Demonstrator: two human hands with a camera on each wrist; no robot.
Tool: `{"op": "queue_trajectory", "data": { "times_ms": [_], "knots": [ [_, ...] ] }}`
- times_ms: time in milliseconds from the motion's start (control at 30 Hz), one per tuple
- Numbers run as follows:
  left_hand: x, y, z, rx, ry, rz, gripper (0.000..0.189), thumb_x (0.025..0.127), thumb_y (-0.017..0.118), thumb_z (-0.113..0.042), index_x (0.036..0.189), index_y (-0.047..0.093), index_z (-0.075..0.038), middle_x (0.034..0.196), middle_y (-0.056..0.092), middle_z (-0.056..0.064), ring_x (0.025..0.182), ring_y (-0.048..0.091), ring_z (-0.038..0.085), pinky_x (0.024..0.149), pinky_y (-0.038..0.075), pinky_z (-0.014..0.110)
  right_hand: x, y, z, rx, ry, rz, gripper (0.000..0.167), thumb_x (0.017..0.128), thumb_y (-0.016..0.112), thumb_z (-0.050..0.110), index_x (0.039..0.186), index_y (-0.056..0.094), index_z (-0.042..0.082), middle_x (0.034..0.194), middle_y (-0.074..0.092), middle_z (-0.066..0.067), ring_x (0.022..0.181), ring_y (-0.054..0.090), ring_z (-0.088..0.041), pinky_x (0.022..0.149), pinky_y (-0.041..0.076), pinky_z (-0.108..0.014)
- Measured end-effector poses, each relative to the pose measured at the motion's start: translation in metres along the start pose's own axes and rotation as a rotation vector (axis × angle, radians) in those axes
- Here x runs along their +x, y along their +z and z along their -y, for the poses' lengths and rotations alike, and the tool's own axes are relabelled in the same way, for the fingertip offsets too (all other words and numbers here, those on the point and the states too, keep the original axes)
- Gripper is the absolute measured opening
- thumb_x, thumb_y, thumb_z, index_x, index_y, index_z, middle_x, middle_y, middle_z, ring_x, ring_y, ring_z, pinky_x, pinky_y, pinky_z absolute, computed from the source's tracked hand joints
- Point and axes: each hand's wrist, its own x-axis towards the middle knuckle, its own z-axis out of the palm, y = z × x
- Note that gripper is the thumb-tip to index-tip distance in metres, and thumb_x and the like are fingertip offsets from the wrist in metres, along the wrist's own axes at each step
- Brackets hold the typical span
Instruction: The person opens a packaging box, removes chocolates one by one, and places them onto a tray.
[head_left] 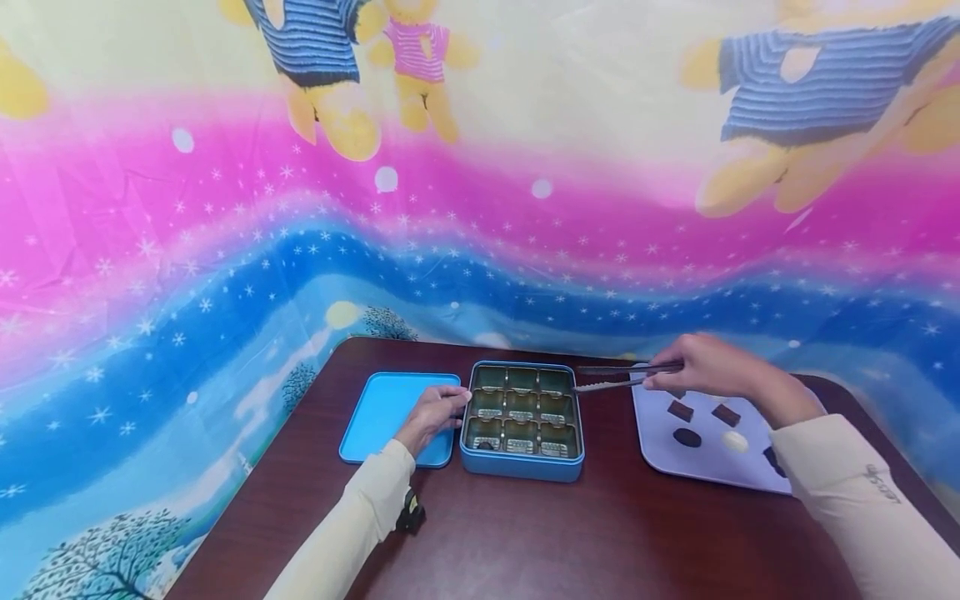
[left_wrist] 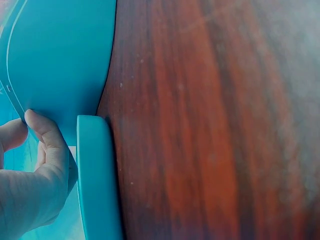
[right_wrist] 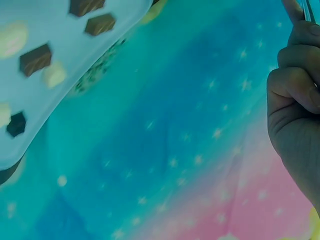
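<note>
A blue tin stands mid-table, its gold insert divided into several compartments. One dark chocolate lies in the front left compartment; the others look bare. My left hand pinches the tin's left rim between thumb and fingers, also visible in the left wrist view. With my right hand I grip metal tongs above the tray's far left part. Their tips are spread near the tin's back right edge, with nothing seen between them. On the lilac tray at the right lie brown, dark and cream chocolates, partly hidden by my right arm.
Left of the tin, the blue lid lies flat, partly under my left hand. Behind the dark wooden table hangs a printed cloth with bears and snowflakes. A gap of bare tabletop separates tin and tray.
</note>
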Motion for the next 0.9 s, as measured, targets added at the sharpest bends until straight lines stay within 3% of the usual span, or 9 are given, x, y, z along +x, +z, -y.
{"op": "queue_trajectory", "data": {
  "times_ms": [167,400,633,900],
  "knots": [
    [0.000,0.000,-0.001,-0.007,0.001,0.000,0.034,0.100,0.063,-0.020,0.127,0.062,0.000,0.116,0.065,0.014,0.091,0.065,0.018,0.071,0.056,0.029,0.019,0.011,0.016,0.019,-0.034,0.005,0.048,0.088,0.073,0.048,0.115,0.075,0.008,0.099,0.075,-0.005,0.044,0.048,-0.009,0.055,0.047,-0.027],
    [0.001,0.000,0.000,-0.011,0.008,0.000,0.034,0.099,0.064,-0.020,0.126,0.062,0.001,0.115,0.066,0.014,0.090,0.065,0.018,0.070,0.056,0.028,0.041,0.027,0.034,0.045,-0.105,0.031,0.033,0.088,0.075,0.041,0.103,0.079,0.012,0.072,0.066,0.008,0.053,0.047,-0.005,0.051,0.041,-0.024],
    [0.001,0.000,0.000,-0.013,0.009,0.000,0.034,0.099,0.063,-0.020,0.126,0.062,0.001,0.114,0.066,0.014,0.089,0.064,0.017,0.069,0.056,0.028,0.055,0.043,0.047,0.047,-0.130,0.048,0.022,0.089,0.075,0.036,0.099,0.080,0.017,0.065,0.061,0.010,0.051,0.042,-0.003,0.049,0.036,-0.022],
    [0.000,0.000,-0.001,-0.012,-0.002,-0.002,0.033,0.100,0.063,-0.019,0.127,0.063,0.001,0.113,0.066,0.013,0.088,0.064,0.017,0.069,0.056,0.027,0.071,0.059,0.065,0.028,-0.213,0.076,0.020,0.090,0.075,0.034,0.098,0.080,0.016,0.067,0.063,0.012,0.052,0.045,-0.002,0.051,0.039,-0.022]
  ]
}}
